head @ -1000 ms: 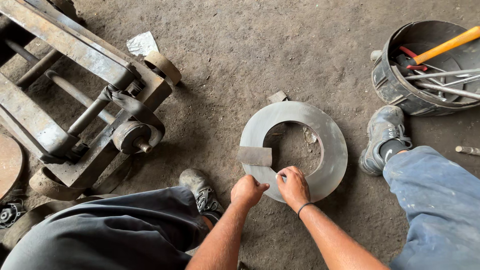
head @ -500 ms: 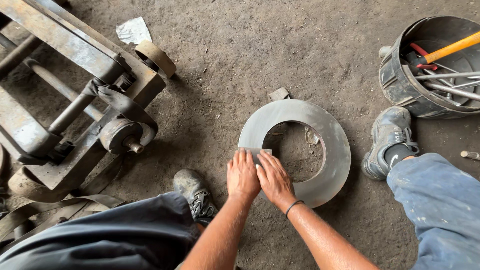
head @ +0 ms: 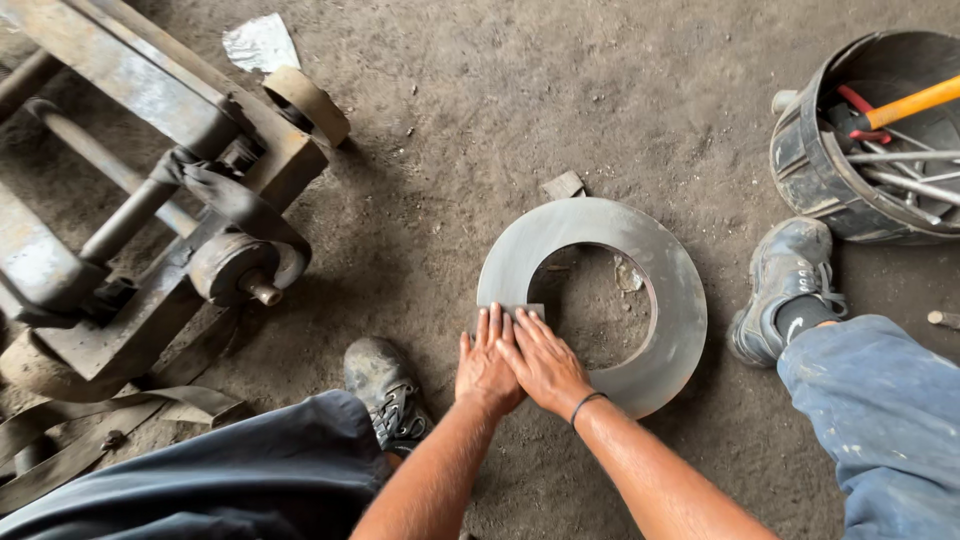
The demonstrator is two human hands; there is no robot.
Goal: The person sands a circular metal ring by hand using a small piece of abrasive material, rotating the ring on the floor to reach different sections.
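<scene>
Both hands, left hand (head: 487, 365) under right hand (head: 543, 362), press flat, fingers spread, on a small metal plate (head: 528, 311) at the near-left rim of the steel ring (head: 655, 260) on the dirt floor (head: 480, 130); uneven pressure could let the plate slide out of place

Metal workshop, rough one. I'm squatting on a bare, dirty floor (head: 520, 90) with grit all over. Far left, a heavy rusted steel machine (head: 150, 200) with rollers and straps. Far right, a battered bucket (head: 810, 170) full of rods and a hammer. Big steel ring (head: 660, 260) lies flat on the floor near me, scrap bits around it.
</scene>
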